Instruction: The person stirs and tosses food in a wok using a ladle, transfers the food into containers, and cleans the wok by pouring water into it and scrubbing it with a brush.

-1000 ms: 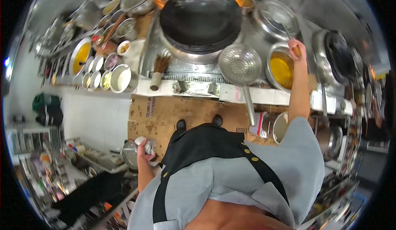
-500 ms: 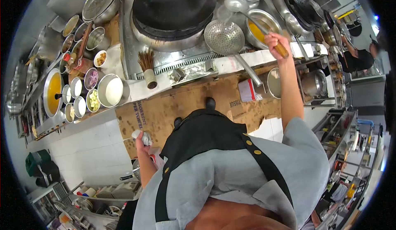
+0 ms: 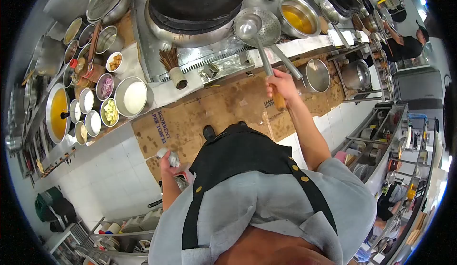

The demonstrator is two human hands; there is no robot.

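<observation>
My right hand [image 3: 284,85] is closed around the wooden handle of a ladle [image 3: 263,58]. The ladle's round bowl appears over the perforated strainer [image 3: 269,28]; whether they touch I cannot tell. A metal pot with yellow liquid [image 3: 288,28] stands just right of the strainer. Lower on the left, my left hand [image 3: 166,165] is closed on a crumpled whitish cloth [image 3: 173,159]. To the left of the strainer sits a large black wok [image 3: 197,1] on its burner.
A bristle brush [image 3: 172,67] lies at the stove's front edge. Ingredient bowls, including chopped green pieces [image 3: 110,112] and sliced onion [image 3: 105,86], crowd the left counter. Stained cardboard [image 3: 190,117] covers the floor. Another person [image 3: 404,46] stands at the far right.
My right hand has moved left and down with the ladle, taking its bowl from above the pots to over the strainer. The left hand keeps the cloth, and my view has shifted slightly.
</observation>
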